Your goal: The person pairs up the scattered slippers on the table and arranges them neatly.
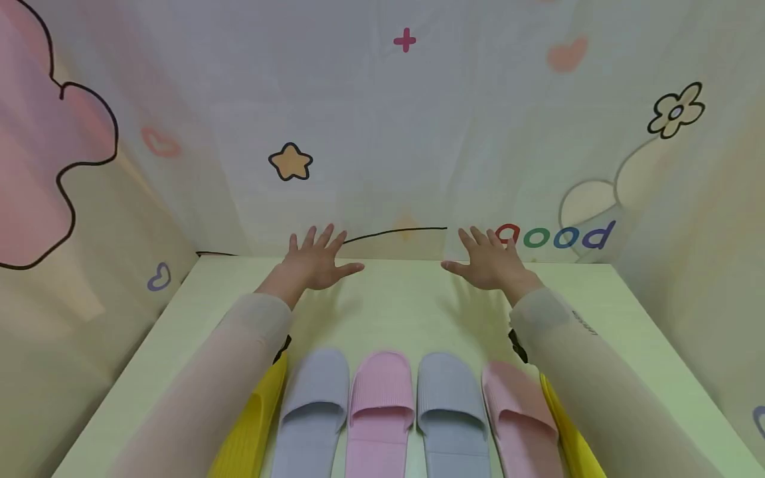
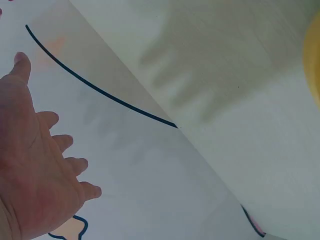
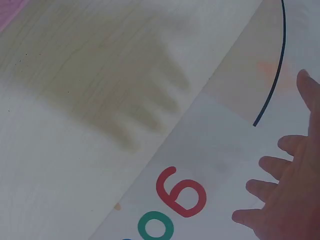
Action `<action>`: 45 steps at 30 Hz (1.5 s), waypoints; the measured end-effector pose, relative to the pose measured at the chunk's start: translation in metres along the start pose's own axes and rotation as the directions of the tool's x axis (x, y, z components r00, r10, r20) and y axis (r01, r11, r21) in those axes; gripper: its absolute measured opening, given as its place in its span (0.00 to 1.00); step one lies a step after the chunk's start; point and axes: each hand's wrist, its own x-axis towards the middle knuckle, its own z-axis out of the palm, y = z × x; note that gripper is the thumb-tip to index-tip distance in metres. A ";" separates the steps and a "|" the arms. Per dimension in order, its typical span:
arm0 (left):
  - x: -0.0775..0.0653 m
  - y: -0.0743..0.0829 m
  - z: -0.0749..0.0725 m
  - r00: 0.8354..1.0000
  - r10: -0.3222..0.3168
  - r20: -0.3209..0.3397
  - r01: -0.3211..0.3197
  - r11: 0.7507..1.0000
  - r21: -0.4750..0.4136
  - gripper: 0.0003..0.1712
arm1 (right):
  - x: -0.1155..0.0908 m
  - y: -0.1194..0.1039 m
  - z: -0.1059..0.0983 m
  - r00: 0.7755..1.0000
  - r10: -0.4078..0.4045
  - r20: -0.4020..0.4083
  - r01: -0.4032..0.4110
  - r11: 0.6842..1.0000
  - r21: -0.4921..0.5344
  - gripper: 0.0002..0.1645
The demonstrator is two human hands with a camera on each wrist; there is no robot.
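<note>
My left hand [image 1: 317, 262] is held out over the far part of the pale table [image 1: 394, 305], its fingers straight and spread, holding nothing. Likewise my right hand [image 1: 489, 261] reaches out with spread fingers and nothing in it. Both hands cast shadows on the tabletop. Nearer to me, slippers lie in a row with toes pointing away: a grey-lilac slipper [image 1: 317, 378], a pink slipper [image 1: 381, 378], a grey-blue slipper [image 1: 449, 382] and a salmon-pink slipper [image 1: 515, 392]. A yellow slipper [image 1: 254, 425] at the left and a yellow slipper [image 1: 574, 431] at the right are partly hidden by my forearms.
A printed cloth [image 1: 370, 99] rises behind the table's far edge and along both sides. It carries a star [image 1: 290, 162], a flower [image 1: 675, 111] and coloured letters [image 1: 538, 237].
</note>
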 end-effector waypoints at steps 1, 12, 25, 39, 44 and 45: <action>-0.003 -0.001 0.002 1.000 0.016 -0.002 -0.016 1.000 0.001 0.55 | -0.002 0.000 0.001 1.000 -0.015 0.001 0.015 1.000 0.001 0.56; -0.045 -0.007 0.006 0.982 0.189 0.016 -0.189 0.982 -0.025 0.56 | -0.039 -0.010 0.005 0.978 -0.195 0.073 0.192 0.980 0.044 0.58; -0.092 -0.004 0.021 0.958 0.276 0.084 -0.267 0.958 -0.107 0.59 | -0.080 -0.023 0.015 0.941 -0.317 0.117 0.306 0.946 0.103 0.63; -0.129 0.009 0.038 0.944 0.203 0.262 -0.161 0.972 -0.173 0.52 | -0.110 -0.040 0.036 0.898 -0.306 0.316 0.272 0.951 0.148 0.57; -0.131 0.010 0.048 0.934 0.215 0.285 -0.168 0.969 -0.182 0.52 | -0.113 -0.045 0.047 0.889 -0.308 0.338 0.277 0.951 0.139 0.54; -0.131 0.010 0.050 0.932 0.219 0.289 -0.170 0.968 -0.184 0.52 | -0.114 -0.046 0.049 0.888 -0.308 0.341 0.278 0.951 0.134 0.53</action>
